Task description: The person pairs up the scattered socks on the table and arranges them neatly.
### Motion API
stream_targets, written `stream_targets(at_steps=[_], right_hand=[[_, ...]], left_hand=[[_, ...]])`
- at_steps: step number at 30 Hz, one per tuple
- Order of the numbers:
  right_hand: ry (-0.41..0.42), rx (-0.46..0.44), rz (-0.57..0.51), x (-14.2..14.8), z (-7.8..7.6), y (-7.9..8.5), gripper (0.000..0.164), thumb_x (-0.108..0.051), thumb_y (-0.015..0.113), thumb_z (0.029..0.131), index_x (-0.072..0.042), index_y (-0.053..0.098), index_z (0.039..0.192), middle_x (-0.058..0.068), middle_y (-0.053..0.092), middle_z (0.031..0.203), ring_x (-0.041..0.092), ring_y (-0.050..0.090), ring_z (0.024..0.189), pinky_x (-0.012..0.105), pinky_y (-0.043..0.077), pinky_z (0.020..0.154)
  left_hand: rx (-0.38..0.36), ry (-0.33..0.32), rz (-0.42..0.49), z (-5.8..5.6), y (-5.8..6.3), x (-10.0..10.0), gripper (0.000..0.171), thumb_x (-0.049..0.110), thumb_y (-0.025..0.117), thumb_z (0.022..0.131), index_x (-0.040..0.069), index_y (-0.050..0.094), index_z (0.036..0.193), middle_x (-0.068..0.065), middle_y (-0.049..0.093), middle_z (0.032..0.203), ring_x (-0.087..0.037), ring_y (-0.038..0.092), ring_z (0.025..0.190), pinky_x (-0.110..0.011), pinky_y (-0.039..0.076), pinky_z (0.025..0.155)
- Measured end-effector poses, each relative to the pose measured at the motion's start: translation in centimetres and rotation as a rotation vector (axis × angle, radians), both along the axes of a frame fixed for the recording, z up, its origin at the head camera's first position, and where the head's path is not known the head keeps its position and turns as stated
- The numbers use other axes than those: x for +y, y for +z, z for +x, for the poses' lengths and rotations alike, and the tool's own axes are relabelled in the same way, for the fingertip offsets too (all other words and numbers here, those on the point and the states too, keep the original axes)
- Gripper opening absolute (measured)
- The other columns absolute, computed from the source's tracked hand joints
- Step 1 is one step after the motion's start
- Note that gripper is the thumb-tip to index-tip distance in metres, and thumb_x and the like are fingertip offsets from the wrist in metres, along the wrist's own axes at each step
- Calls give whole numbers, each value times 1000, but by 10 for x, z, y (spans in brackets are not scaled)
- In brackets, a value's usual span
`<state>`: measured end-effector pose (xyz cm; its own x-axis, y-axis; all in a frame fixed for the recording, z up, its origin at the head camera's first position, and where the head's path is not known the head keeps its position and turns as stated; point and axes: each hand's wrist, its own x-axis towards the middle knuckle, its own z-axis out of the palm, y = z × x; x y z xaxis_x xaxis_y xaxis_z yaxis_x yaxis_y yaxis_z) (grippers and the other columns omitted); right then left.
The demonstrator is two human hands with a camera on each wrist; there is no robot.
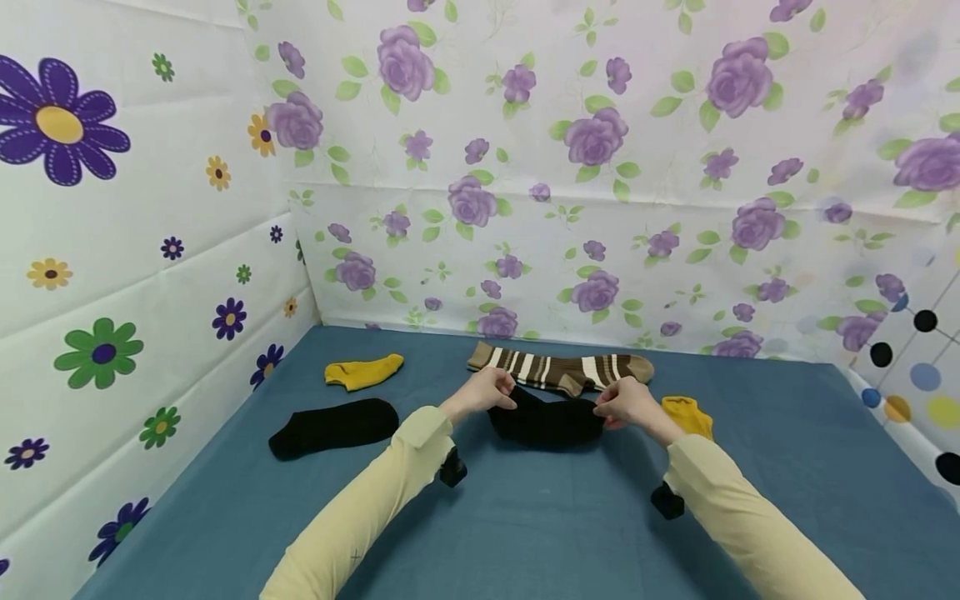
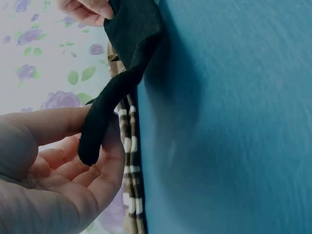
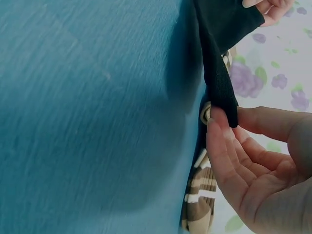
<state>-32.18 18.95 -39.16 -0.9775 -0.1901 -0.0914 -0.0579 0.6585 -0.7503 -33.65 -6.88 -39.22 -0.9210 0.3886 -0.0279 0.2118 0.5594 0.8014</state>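
Both hands hold a black sock [image 1: 551, 423] stretched sideways over the middle of the blue table. One end is pinched between thumb and fingers of my left hand [image 1: 483, 392]; the other end is pinched by my right hand [image 1: 628, 404]. In the left wrist view the left hand [image 2: 63, 165] grips a narrow, folded edge of the sock [image 2: 117, 90]. From the right wrist, the right hand [image 3: 258, 161] nips the sock's thin end [image 3: 222, 90]. Just behind, brown-and-white striped socks [image 1: 562, 367] lie flat, partly overlapped by the hands.
On the left lie a second black sock [image 1: 333, 427] and a yellow sock [image 1: 363, 372]. Another yellow sock [image 1: 684, 415] lies beside the right wrist, partly hidden by the arm. A flowered cloth wall [image 1: 480, 275] stands along the table's [image 1: 540, 533] back edge.
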Motion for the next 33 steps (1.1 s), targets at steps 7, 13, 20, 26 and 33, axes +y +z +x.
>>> stream_targets(at_steps=[7,13,20,26,33], right_hand=[[-24,-24,9,9,-1,-3,5,1,65,80,6,64,80,9,58,59,18,60,53,34,51,56],[-35,-37,13,14,0,-6,5,1,64,81,6,65,78,9,58,58,19,60,53,33,51,55],[-34,-22,41,18,-2,-13,5,2,65,80,6,64,76,9,58,57,19,60,52,33,51,53],[-53,-29,63,18,-3,-17,6,1,66,79,4,64,74,8,58,57,17,58,50,31,51,52],[-46,-34,77,17,-2,-19,6,2,65,80,4,64,74,9,59,59,18,58,51,31,50,51]], left_hand=[[1,-12,22,-1,-9,8,20,-5,66,78,-7,57,96,-6,52,80,-17,48,74,-31,43,67],[-1,9,2,-5,-16,12,20,-4,68,77,-5,58,95,-4,52,79,-17,49,74,-31,43,67],[2,30,-100,-5,-21,16,29,-4,68,77,-5,58,104,-7,52,81,-18,46,72,-32,43,69],[29,43,-171,-2,-20,21,28,-4,69,77,-3,58,102,-7,52,85,-19,48,75,-33,43,69],[100,42,-275,-1,-21,26,30,-3,70,76,-3,57,104,-8,53,84,-22,52,77,-33,46,65]])
